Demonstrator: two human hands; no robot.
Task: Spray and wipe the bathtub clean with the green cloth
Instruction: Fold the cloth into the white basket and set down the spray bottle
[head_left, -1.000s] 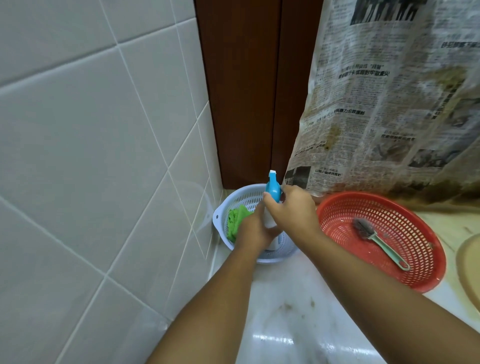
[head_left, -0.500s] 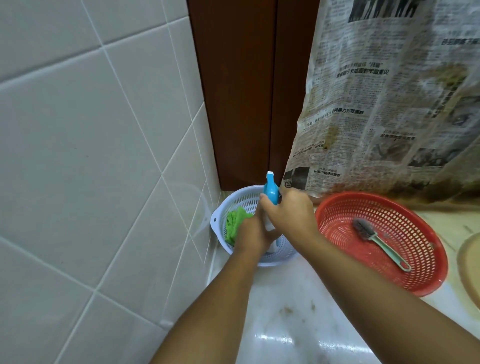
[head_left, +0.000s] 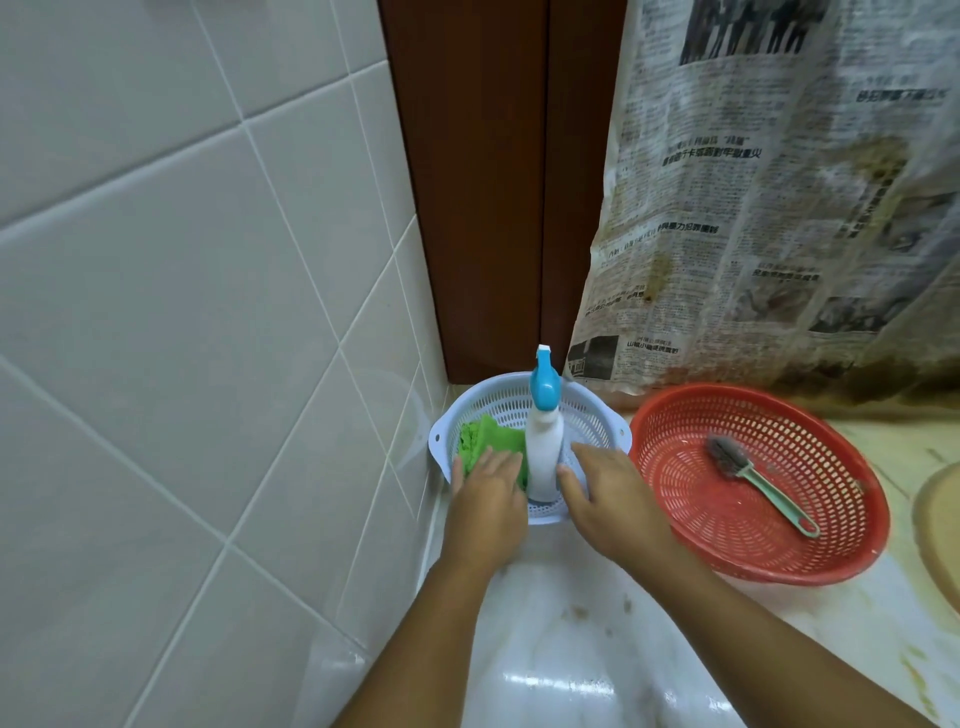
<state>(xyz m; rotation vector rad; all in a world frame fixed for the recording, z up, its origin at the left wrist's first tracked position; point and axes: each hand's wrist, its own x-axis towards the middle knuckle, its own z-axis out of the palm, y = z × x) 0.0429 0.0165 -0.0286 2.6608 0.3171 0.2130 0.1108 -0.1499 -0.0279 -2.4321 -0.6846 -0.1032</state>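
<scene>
Since a moment ago the right hand (head_left: 613, 499) has let go of the bottle (head_left: 544, 447); its fingers lie spread beside the base, holding nothing. On the left hand (head_left: 488, 501) the fingers lie flat on the cloth (head_left: 485, 441) in the basket (head_left: 498, 388). Snatching the cloth could topple the tall bottle touching it. It looks crumpled, nubbly and bright green.

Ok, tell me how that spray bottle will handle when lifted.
The spray bottle stands tall and narrow in the white basket, so a nudge would probably tip it. Its smooth plastic body looks rigid, perhaps slippery if wet.
</scene>
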